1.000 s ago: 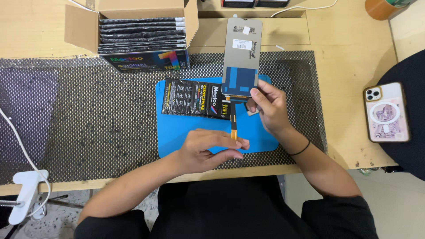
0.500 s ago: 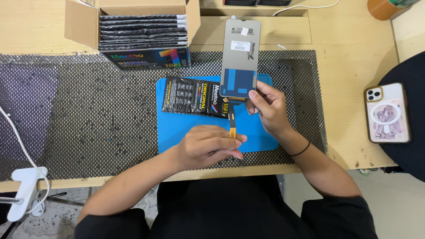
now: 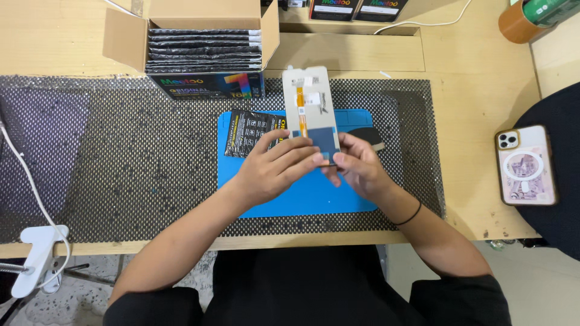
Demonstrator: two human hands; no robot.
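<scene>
Left hand (image 3: pixel 272 166) has left the orange flex cable (image 3: pixel 300 111) and come up to the phone display panel (image 3: pixel 311 111); its fingers now close on the lower edge opposite the right hand (image 3: pixel 356 169), panel raised over the blue mat (image 3: pixel 302 193).

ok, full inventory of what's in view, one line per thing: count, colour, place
phone screen panel: 1, grey back with orange flex strip and a blue patch, held over the blue mat
blue mat: 1, blue, centre of the mesh mat
mesh mat: 1, black, across the desk
black packet: 1, black with print, on the blue mat's left part
cardboard box: 1, brown, open, stacked dark packets inside, top left
phone: 1, pink case, desk right
tape roll: 1, brown, top right corner
clamp: 1, white, desk edge bottom left
left hand: on the panel's lower end
right hand: gripping the panel's lower right corner
</scene>
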